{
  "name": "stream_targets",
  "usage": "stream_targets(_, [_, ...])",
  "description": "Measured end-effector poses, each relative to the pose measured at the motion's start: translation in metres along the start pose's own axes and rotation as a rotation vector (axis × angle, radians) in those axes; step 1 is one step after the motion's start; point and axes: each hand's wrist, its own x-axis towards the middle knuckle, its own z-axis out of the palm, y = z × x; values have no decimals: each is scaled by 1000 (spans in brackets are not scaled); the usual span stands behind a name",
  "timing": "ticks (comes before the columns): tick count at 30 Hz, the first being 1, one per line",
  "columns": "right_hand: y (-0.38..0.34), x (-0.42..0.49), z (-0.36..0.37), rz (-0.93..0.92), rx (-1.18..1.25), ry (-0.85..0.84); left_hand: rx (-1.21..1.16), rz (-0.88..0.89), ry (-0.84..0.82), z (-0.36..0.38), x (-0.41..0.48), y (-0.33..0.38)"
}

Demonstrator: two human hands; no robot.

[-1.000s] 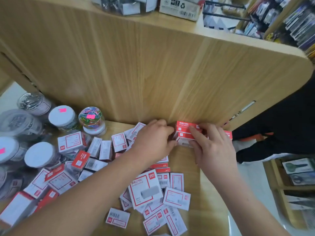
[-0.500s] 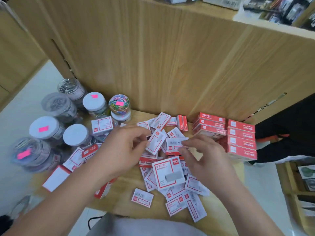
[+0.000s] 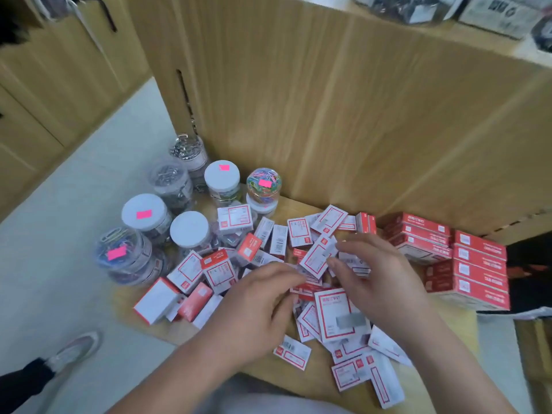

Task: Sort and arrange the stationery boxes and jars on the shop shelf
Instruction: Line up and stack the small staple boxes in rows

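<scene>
the left hand (image 3: 257,297) and right hand (image 3: 379,279) are over a heap of small boxes (image 3: 334,312). the right hand pinches one box (image 3: 316,260). jars (image 3: 191,231) stand beside the heap.

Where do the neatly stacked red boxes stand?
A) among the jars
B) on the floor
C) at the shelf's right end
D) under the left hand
C: the stacked red boxes stand at the right end of the shelf, against the back panel, apart from the jars.

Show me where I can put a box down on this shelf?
On the shelf, bare wood shows front right, below the stacked red boxes, and front left, before the big white box. The loose boxes and jars are crowded.
</scene>
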Motion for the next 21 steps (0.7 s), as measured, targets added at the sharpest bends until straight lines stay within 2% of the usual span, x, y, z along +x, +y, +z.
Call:
stream_targets(5, [-28,7,18,-135,116,-137,-9,58,42,-10,-27,5])
stream_targets(8, [-33,11,31,-197,34,-206,30,104,113,-15,-47,6])
stream_targets(12, [-34,11,36,-194,-32,-190,155,129,263,-26,-68,2])
stream_targets(15, [-39,6,31,-187,10,-191,296,-8,410,-43,-92,-12])
stream_targets(18, [-39,-1,29,-122,-14,-192,306,-250,335,-48,-105,-24])
stream_targets(21, [-35,-9,23,-48,17,-119,203,-260,319,-38,-101,-34])
